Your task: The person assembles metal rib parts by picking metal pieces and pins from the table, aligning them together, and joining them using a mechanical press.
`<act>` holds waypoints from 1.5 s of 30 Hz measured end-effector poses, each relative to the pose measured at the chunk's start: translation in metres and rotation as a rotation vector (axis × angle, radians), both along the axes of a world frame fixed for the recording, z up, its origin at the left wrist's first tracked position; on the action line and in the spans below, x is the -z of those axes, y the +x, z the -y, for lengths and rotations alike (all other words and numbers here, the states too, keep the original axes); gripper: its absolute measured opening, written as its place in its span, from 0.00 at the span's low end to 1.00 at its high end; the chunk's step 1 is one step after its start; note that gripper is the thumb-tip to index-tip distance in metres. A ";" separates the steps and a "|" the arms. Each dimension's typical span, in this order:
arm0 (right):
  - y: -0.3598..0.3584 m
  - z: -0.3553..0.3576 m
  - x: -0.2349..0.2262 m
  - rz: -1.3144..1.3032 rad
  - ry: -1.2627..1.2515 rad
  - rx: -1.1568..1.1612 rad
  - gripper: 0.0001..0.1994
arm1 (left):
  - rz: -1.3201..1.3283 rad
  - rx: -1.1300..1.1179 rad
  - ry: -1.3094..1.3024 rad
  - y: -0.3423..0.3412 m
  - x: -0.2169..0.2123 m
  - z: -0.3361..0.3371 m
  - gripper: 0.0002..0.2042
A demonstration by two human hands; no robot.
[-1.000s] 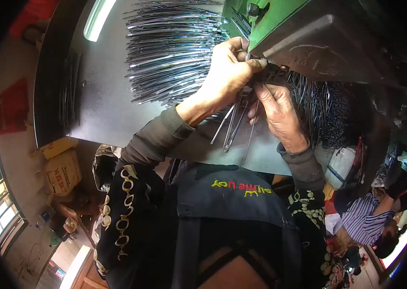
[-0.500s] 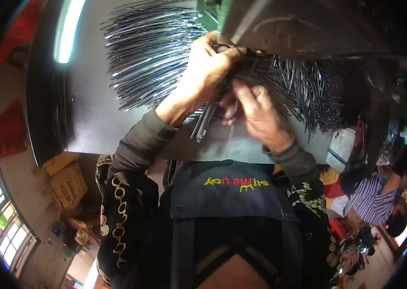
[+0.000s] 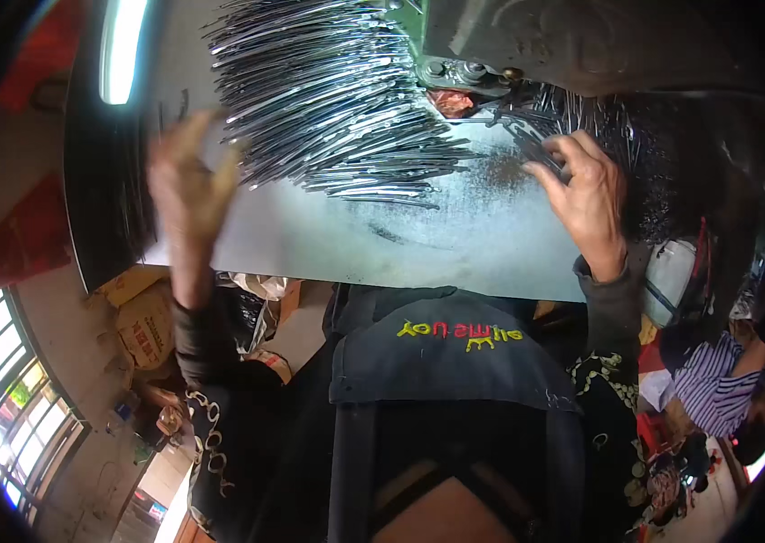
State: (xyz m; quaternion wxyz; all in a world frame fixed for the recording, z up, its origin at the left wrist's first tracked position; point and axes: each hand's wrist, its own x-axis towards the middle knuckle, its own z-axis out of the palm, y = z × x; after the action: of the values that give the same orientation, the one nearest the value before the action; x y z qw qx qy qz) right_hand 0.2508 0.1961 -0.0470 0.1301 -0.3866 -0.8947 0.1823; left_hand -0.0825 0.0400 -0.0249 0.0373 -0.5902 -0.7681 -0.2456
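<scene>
Leftward: left hand (image 3: 188, 176) blurred, fingers spread, seemingly empty. Metal rods (image 3: 337, 109), too many to count, lie heaped on table (image 3: 301, 235). One machine (image 3: 572, 45) overhangs, blocking view. Right hand (image 3: 586, 195) half-curled, hold unclear. One white container (image 3: 670, 271).

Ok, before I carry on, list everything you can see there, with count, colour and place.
metal strips, main pile: too many to count, silver-grey, left-centre of tabletop
metal strips, second pile: uncountable, dark, beyond right hand
tabletop: one, grey, under the piles
machine: one, green and dark grey, top
scrap: one, reddish, below machine
container: one, whitish, right
co-worker: one, striped top, far right
window: one, dark bars, lower left
sack: one, yellowish, left
apron: one, dark, lower centre
left hand: one, blurred, beside main pile
right hand: one, near second pile
</scene>
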 end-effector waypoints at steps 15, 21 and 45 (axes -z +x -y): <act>-0.009 0.017 0.014 -0.079 0.209 -0.035 0.06 | 0.091 0.398 0.072 0.117 0.069 0.014 0.10; -0.012 0.024 0.001 -0.321 -0.051 0.020 0.08 | 0.113 0.260 0.098 0.128 0.070 0.013 0.11; -0.081 0.025 0.021 -0.833 -0.656 0.167 0.04 | 0.634 0.270 0.213 0.115 0.047 -0.088 0.05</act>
State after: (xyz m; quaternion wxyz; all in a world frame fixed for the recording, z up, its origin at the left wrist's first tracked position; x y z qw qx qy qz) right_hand 0.1697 0.1713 -0.0678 0.3606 -0.3719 -0.6295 0.5792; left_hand 0.0322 0.1276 -0.0720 -0.1744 -0.5736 -0.6268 -0.4978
